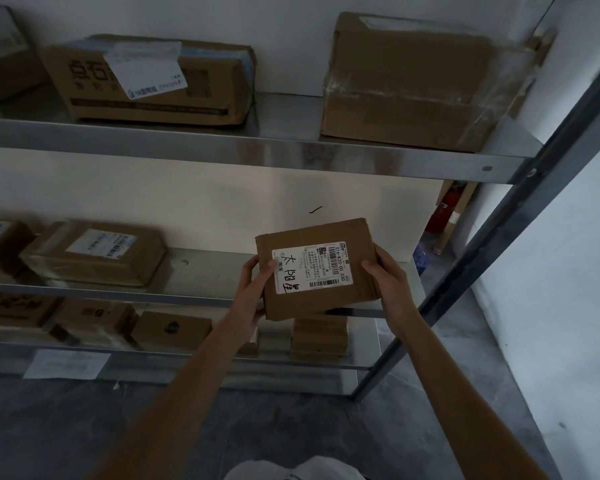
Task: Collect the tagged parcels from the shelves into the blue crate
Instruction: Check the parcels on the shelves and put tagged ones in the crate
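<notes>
Nearest the camera, both hands hold a small cardboard parcel [317,268] up in front of the metal shelving [291,154], clear of every shelf board. The left hand [255,289] grips its left edge, thumb lying over the top face beside the white shipping label [312,266]; the right hand [387,275] clasps the right edge, thumb on top, fingers wrapped under. The label carries barcodes, printed text and large handwritten characters.

Below and behind the parcel, the lowest visible shelf holds a row of small brown boxes [172,329], one stack [319,337] standing directly under the held parcel. On the middle shelf, to the left, lies a flat taped package [94,252] with a label on top, another box just beside it at the frame's edge. Farthest up, the top shelf bears a long printed carton [149,79] with a white label and, well apart to the right, a taller tape-wrapped carton [413,84].
</notes>
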Available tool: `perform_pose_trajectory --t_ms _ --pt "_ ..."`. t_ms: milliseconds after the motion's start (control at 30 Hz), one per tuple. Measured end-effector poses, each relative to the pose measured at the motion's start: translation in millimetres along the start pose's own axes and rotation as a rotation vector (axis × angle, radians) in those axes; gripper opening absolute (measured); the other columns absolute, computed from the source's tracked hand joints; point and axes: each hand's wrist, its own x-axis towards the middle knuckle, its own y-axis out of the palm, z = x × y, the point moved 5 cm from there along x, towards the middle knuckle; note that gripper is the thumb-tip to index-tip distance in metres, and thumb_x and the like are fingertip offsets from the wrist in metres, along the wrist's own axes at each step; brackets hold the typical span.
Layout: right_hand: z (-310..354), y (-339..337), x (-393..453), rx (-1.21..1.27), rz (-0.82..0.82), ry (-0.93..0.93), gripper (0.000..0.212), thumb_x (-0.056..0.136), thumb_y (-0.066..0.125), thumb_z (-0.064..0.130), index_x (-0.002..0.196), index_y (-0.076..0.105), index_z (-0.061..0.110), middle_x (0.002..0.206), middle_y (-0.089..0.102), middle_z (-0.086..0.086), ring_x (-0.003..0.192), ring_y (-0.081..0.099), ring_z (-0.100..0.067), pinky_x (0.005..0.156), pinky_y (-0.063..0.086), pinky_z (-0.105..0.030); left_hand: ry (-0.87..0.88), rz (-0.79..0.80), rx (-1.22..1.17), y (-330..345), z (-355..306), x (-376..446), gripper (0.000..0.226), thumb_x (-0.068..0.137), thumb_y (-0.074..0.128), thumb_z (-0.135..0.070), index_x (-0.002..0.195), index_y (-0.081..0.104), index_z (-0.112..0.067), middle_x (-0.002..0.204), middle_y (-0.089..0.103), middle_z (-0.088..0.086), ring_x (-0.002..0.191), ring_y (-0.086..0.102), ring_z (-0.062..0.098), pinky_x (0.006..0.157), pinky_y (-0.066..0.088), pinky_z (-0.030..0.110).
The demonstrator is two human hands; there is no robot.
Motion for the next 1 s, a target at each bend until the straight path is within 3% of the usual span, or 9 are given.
perform_pose_trajectory --t_ms 67,167,300,500,600,800,1000 --pt "-7.3 1.4 2.4 -0.003 -0.019 0.01 0.043 0.094 0.055 0.013 0.137 0.052 0.022 0.12 0.065 0.005 0.105 0.063 -0.01 0.082 0.051 -0.025 0.008 -0.017 -0.009 -1.9 0.8 1.8 0.044 0.09 0.059 -0.037 0.132 0.046 -0.033 0.114 0.066 0.001 0.105 0.062 0.024 0.084 0.054 0.046" --pt "-26.7 1.4 4.7 0.106 -0.177 0.11 0.042 0.092 0.058 0.014 0.133 0.047 0.015 0.124 0.059 -0.004 0.109 0.058 -0.019 0.092 0.049 -0.037 0.042 -0.024 0.011 1.9 1.3 6.7 0.039 0.096 0.05 -0.039 0.133 0.052 -0.029 0.119 0.065 0.0 0.11 0.061 0.023 0.093 0.051 0.05" --pt "-44.1 3.9 7.4 0.098 -0.222 0.192 0.035 0.091 0.058 0.014 0.126 0.053 0.012 0.116 0.06 -0.005 0.106 0.057 -0.023 0.096 0.049 -0.046 0.065 0.013 0.146 11.1 4.5 19.3 0.024 0.095 0.052 -0.037 0.117 0.061 -0.037 0.12 0.064 -0.007 0.119 0.054 0.022 0.105 0.041 0.052" --pt "-70.9 -11.9 21.0 0.041 -0.185 0.25 0.046 0.094 0.053 0.007 0.139 0.048 0.016 0.124 0.061 -0.002 0.117 0.056 -0.024 0.105 0.044 -0.051 0.065 0.16 0.383 22.5 22.5 41.3 0.046 0.099 0.048 -0.027 0.144 0.038 -0.032 0.142 0.05 -0.003 0.129 0.044 0.02 0.111 0.036 0.042" --pt "-79.9 -16.4 29.9 0.083 -0.148 0.296 0.048 0.097 0.053 0.009 0.143 0.044 0.016 0.126 0.059 -0.003 0.121 0.054 -0.026 0.106 0.043 -0.052 0.067 0.094 0.373 30.5 23.8 48.0 0.042 0.1 0.047 -0.023 0.141 0.043 -0.03 0.136 0.053 -0.003 0.123 0.046 0.015 0.104 0.037 0.032" --pt "-83.7 -22.8 52.9 0.108 -0.144 0.31 0.049 0.097 0.054 0.014 0.144 0.042 0.015 0.133 0.056 -0.006 0.123 0.053 -0.024 0.107 0.042 -0.046 0.015 0.076 0.35 34.9 34.0 71.0 0.045 0.096 0.053 -0.034 0.14 0.044 -0.037 0.137 0.055 -0.006 0.129 0.045 0.019 0.112 0.034 0.045" --pt "-88.2 -20.1 51.6 0.086 -0.164 0.294 0.049 0.098 0.053 0.019 0.145 0.041 0.018 0.127 0.057 0.001 0.121 0.051 -0.019 0.105 0.042 -0.039 0.037 -0.001 0.309 36.6 38.1 72.7 0.047 0.098 0.051 -0.03 0.144 0.04 -0.034 0.138 0.053 -0.003 0.127 0.045 0.018 0.107 0.038 0.036"
